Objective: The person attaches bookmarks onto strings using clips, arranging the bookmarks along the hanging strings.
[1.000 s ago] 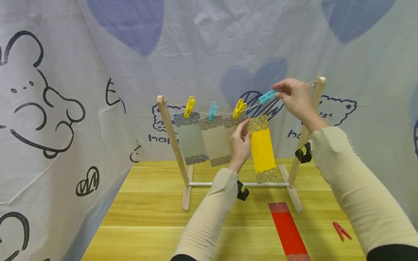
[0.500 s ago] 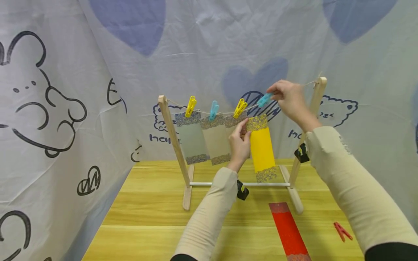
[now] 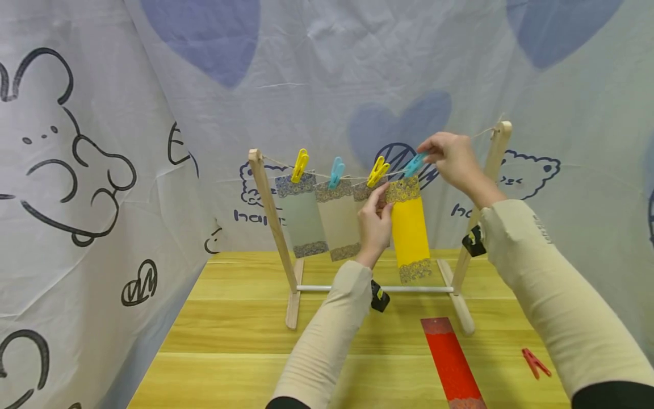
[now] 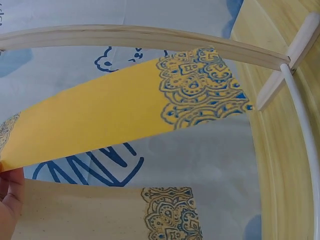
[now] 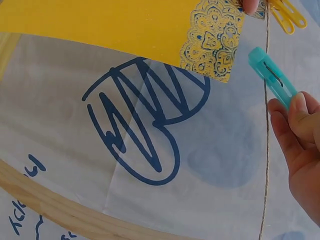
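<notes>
My left hand [image 3: 374, 230] pinches a yellow card [image 3: 411, 227] with lace-patterned ends by its upper left corner. The card hangs just below a thin twine line [image 5: 267, 150]. My right hand [image 3: 453, 161] pinches the handle end of a light blue clothespin [image 3: 414, 165] between thumb and fingers. In the right wrist view the twine passes behind the pin, and a gap separates the pin from the card's patterned edge. Only the left hand's fingertips [image 4: 12, 192] show in the left wrist view, at the card's near corner.
Left along the line, yellow clothespins [image 3: 300, 166] [image 3: 378, 171] and a blue clothespin [image 3: 336, 172] hold several pale cards [image 3: 304, 218]. A wooden frame [image 3: 271, 216] carries the twine. On the table [image 3: 230, 341] lie a red card [image 3: 452, 358] and a red clothespin [image 3: 536, 363].
My right hand has moved left and down with the blue clothespin, which now tilts more steeply, closer to the yellow card's top. The left hand keeps its pinch almost in place.
</notes>
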The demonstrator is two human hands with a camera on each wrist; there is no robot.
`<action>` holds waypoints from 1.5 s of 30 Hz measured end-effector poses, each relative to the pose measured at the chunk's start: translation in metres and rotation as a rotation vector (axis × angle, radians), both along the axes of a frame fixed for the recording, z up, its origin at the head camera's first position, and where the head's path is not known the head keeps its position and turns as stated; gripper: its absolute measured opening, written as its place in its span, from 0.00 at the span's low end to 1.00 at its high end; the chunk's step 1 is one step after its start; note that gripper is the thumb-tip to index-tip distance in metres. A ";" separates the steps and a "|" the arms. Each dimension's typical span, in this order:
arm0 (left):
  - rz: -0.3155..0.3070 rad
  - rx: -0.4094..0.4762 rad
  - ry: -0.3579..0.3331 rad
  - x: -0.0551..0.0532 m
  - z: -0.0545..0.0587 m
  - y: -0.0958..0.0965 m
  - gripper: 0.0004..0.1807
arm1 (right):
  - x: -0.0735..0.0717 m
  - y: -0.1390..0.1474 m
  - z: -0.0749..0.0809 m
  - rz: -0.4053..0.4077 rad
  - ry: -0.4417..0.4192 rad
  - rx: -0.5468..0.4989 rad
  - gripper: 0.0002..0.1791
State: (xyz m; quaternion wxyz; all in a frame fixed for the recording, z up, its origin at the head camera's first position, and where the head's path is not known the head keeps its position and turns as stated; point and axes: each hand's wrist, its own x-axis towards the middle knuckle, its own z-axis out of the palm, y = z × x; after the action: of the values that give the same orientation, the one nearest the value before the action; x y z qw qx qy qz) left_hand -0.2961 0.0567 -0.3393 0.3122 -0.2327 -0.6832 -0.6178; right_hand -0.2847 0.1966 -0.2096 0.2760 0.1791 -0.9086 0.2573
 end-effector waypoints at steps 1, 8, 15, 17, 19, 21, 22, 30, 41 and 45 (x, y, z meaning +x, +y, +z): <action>0.002 -0.002 0.001 0.000 0.001 0.000 0.20 | 0.001 0.000 0.000 0.004 -0.010 -0.003 0.10; 0.002 -0.013 0.024 0.000 0.003 -0.001 0.20 | 0.001 0.001 0.001 0.022 -0.059 -0.001 0.10; -0.006 -0.021 0.024 0.001 0.005 -0.001 0.20 | 0.002 0.001 0.000 0.039 -0.069 0.032 0.11; 0.003 -0.028 0.030 0.001 0.005 -0.001 0.20 | 0.002 0.000 0.001 0.050 -0.049 0.053 0.10; 0.008 -0.032 0.038 0.001 0.007 -0.001 0.20 | 0.002 -0.001 0.001 0.058 -0.044 0.066 0.10; 0.009 -0.035 0.044 0.001 0.008 -0.001 0.19 | 0.003 -0.001 0.001 0.060 -0.043 0.077 0.10; 0.009 -0.037 0.045 0.001 0.008 -0.001 0.19 | 0.003 -0.002 0.001 0.060 -0.044 0.083 0.10; 0.038 -0.061 0.049 0.002 0.008 -0.002 0.18 | 0.002 -0.002 0.002 0.078 -0.011 0.062 0.11; 0.048 -0.066 0.060 0.003 0.008 -0.003 0.19 | 0.002 -0.002 0.003 0.081 0.011 0.090 0.10; 0.031 -0.056 0.072 0.003 0.008 -0.002 0.19 | 0.003 -0.002 0.003 0.078 0.005 0.097 0.10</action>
State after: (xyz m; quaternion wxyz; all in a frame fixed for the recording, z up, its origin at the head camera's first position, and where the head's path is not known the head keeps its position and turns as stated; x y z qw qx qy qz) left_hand -0.2930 0.0547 -0.3316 0.3396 -0.2527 -0.6921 -0.5846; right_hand -0.2820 0.1942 -0.2064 0.2592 0.2281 -0.9117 0.2228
